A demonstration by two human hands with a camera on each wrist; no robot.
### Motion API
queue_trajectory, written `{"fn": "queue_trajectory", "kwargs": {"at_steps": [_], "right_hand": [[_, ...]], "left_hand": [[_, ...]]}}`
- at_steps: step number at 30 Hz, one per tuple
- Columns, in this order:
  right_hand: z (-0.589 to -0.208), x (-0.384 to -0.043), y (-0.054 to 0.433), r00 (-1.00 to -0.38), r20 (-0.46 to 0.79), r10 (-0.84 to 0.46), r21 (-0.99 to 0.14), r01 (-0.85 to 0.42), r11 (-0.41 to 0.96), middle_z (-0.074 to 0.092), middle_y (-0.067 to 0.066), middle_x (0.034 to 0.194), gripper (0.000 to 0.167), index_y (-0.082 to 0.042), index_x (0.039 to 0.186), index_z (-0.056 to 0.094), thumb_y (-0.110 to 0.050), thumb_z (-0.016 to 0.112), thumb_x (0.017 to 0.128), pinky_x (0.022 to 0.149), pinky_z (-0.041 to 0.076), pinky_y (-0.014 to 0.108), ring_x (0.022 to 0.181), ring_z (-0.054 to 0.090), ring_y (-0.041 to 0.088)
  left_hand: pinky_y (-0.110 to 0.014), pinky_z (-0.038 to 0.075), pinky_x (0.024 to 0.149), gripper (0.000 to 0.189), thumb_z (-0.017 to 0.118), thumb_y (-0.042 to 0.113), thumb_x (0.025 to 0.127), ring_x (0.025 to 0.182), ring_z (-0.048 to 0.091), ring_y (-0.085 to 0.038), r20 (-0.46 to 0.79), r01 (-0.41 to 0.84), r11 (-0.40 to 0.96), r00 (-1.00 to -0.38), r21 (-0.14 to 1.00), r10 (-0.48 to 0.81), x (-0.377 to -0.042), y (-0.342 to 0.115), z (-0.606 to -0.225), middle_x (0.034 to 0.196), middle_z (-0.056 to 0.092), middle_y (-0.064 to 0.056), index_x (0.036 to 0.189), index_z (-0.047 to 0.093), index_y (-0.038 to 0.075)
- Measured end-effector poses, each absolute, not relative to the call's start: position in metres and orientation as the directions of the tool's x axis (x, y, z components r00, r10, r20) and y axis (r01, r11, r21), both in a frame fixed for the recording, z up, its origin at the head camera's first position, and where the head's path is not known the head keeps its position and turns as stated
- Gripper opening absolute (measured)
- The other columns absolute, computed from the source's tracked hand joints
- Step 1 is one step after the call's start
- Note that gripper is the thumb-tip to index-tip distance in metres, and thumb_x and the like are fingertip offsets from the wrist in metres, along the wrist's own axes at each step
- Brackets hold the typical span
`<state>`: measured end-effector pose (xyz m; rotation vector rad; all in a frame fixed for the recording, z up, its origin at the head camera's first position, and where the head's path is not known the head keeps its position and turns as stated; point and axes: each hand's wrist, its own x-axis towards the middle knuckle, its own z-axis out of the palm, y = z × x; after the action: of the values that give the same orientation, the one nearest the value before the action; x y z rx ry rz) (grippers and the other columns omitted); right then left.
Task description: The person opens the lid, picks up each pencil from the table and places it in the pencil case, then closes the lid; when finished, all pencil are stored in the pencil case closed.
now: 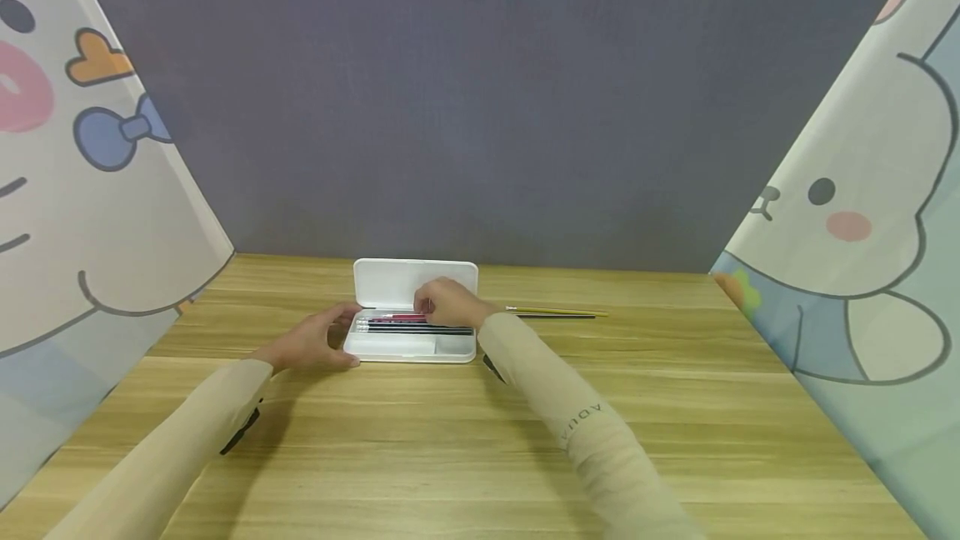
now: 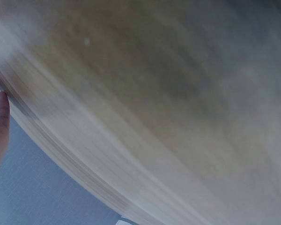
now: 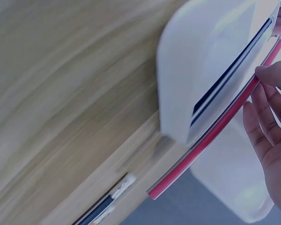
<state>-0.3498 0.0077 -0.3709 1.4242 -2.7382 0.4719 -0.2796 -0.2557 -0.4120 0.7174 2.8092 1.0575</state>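
Observation:
A white pencil case (image 1: 390, 346) lies on the table with its hinged lid (image 1: 390, 282) raised at the back. Several dark pencils (image 1: 382, 329) lie side by side inside it. My right hand (image 1: 450, 303) is over the case and pinches a red pencil (image 3: 210, 133) between thumb and fingertips. In the right wrist view, one end of that pencil reaches past the end of the case. My left hand (image 1: 318, 342) holds the case's left end, thumb at the front corner and fingers toward the back. Only a few of its fingers (image 2: 3, 110) appear in the left wrist view.
To the right of the case, a yellow pencil (image 1: 562, 311) and a dark pencil (image 1: 558, 317) lie on the wooden table (image 1: 420, 448). A grey panel (image 1: 480, 107) stands behind the table, with cartoon-printed panels (image 1: 847, 265) at both sides.

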Motion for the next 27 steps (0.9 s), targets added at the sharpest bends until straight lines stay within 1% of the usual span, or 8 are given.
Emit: {"fn": "queue_trajectory", "kwargs": {"at_steps": [4,8,12,16,22,27], "right_hand": [[-0.37,-0.348,-0.003,-0.601,0.12,-0.79,-0.262,-0.787,0.559,0.064,-0.004,0.075,0.013,-0.009,0.081,0.068,0.0,0.063,0.073,0.068,0.042,0.016,0.071,0.053,0.007],[-0.37,-0.345,-0.012,-0.592,0.109,-0.798,-0.25,-0.794,0.555,0.067,-0.001,0.079,0.012,-0.009,0.082,0.069,-0.001,0.063,0.075,0.07,0.043,0.015,0.072,0.055,0.007],[-0.371,-0.343,-0.019,-0.572,0.117,-0.812,-0.217,-0.813,0.541,0.066,-0.002,0.077,0.012,-0.009,0.082,0.069,-0.002,0.062,0.076,0.069,0.043,0.015,0.071,0.055,0.007],[-0.372,-0.344,-0.024,-0.569,0.115,-0.814,-0.2,-0.816,0.542,0.066,-0.002,0.076,0.013,-0.01,0.082,0.069,-0.002,0.062,0.074,0.067,0.042,0.015,0.071,0.055,0.007],[-0.377,-0.344,-0.027,-0.572,0.113,-0.812,-0.223,-0.811,0.541,0.066,-0.003,0.075,0.013,-0.009,0.081,0.07,-0.001,0.063,0.074,0.065,0.042,0.013,0.07,0.055,0.006],[-0.38,-0.344,-0.029,-0.582,0.125,-0.803,-0.229,-0.805,0.548,0.065,-0.005,0.073,0.013,-0.01,0.08,0.07,0.0,0.063,0.074,0.064,0.04,0.012,0.068,0.055,0.004]], "left_hand": [[-0.053,0.038,0.097,0.082,0.082,0.027,0.065,0.114,0.05,-0.036,0.105,0.4,0.655,-0.891,0.641,0.441,-0.278,-0.255,-0.41,0.12,0.055,-0.019,0.13,0.04,0.002],[-0.053,0.039,0.096,0.081,0.082,0.027,0.065,0.114,0.05,-0.037,0.1,0.395,0.657,-0.893,0.642,0.439,-0.278,-0.255,-0.408,0.121,0.055,-0.019,0.13,0.04,0.002],[-0.054,0.039,0.096,0.081,0.081,0.027,0.066,0.115,0.049,-0.038,0.083,0.383,0.658,-0.895,0.649,0.439,-0.277,-0.255,-0.407,0.123,0.054,-0.02,0.131,0.039,0.003],[-0.054,0.039,0.097,0.081,0.081,0.028,0.067,0.116,0.048,-0.038,0.068,0.371,0.658,-0.896,0.655,0.438,-0.277,-0.255,-0.407,0.124,0.053,-0.02,0.131,0.038,0.003],[-0.054,0.038,0.097,0.08,0.081,0.026,0.067,0.116,0.048,-0.038,0.078,0.381,0.657,-0.894,0.651,0.442,-0.278,-0.255,-0.409,0.123,0.053,-0.019,0.131,0.038,0.003],[-0.056,0.036,0.098,0.08,0.081,0.023,0.067,0.116,0.048,-0.04,0.094,0.391,0.64,-0.89,0.661,0.447,-0.277,-0.253,-0.408,0.122,0.053,-0.022,0.13,0.038,0.0]]}}
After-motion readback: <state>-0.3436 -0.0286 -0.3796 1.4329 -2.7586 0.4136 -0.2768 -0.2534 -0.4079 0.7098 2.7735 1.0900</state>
